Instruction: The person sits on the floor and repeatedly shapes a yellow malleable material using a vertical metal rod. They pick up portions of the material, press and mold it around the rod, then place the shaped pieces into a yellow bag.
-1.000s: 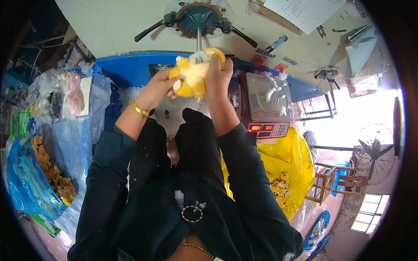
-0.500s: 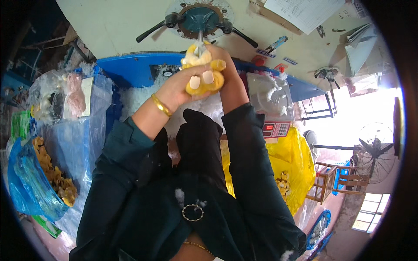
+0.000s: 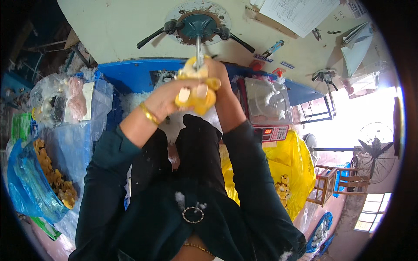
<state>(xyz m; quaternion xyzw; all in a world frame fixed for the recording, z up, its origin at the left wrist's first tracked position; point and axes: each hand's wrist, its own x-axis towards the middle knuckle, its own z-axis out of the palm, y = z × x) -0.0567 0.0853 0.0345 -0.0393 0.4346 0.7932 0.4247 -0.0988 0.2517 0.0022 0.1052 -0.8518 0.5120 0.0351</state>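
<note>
A yellow plush toy (image 3: 204,103) with pale foot pads is gripped between both my hands, in front of a machine. The machine's metal nozzle (image 3: 199,48) points down into the toy's upper end; exactly where it enters is hidden. My left hand (image 3: 167,98), with a gold bangle at the wrist, wraps the toy from the left. On its far right side, my right hand (image 3: 217,78) closes around it, most of those fingers hidden behind the toy. Motion blurs the toy and fingers somewhat. Two black-handled levers flank the machine's green round head (image 3: 197,27).
White stuffing lies below the blue panel (image 3: 130,74). To the right stand a clear tray (image 3: 267,102) and a red-edged digital scale (image 3: 274,132). Yellow plush pieces fill a blue bag (image 3: 30,182) at left and a yellow bag (image 3: 294,161) at right. Papers (image 3: 300,15) and cutters (image 3: 273,48) lie behind.
Both hands and the toy have moved slightly toward me and left, leaving more of the nozzle showing. The toy remains held in both hands.
</note>
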